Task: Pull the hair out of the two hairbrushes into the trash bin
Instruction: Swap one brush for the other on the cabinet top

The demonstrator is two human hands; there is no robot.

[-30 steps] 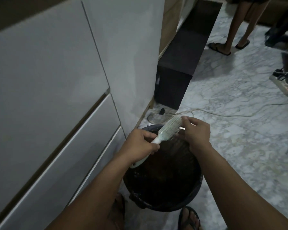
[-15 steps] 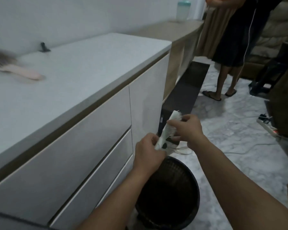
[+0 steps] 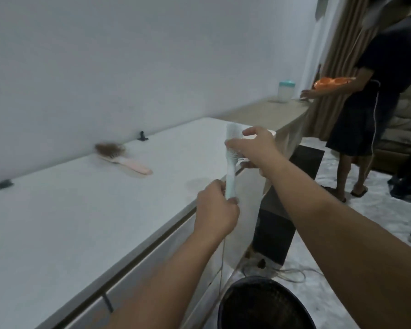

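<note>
My left hand point(image 3: 215, 211) grips the handle of a pale mint hairbrush point(image 3: 230, 167), held upright over the cabinet's right edge. My right hand point(image 3: 254, 147) pinches at the bristle head near the top. A pink-handled hairbrush point(image 3: 122, 160) full of brown hair lies on the white cabinet top point(image 3: 69, 222), far from both hands. The black trash bin point(image 3: 263, 305) stands on the floor below my forearms, at the bottom of the view.
A person point(image 3: 375, 103) stands at the right holding an orange dish point(image 3: 332, 83), next to a curtain. A jar with a teal lid point(image 3: 285, 91) sits on a wooden shelf. A black box point(image 3: 275, 233) and cables lie on the marble floor by the cabinet.
The view has tilted up from the bin to the cabinet top. Both hands have risen with the mint brush, now upright above the cabinet's edge rather than over the bin.
</note>
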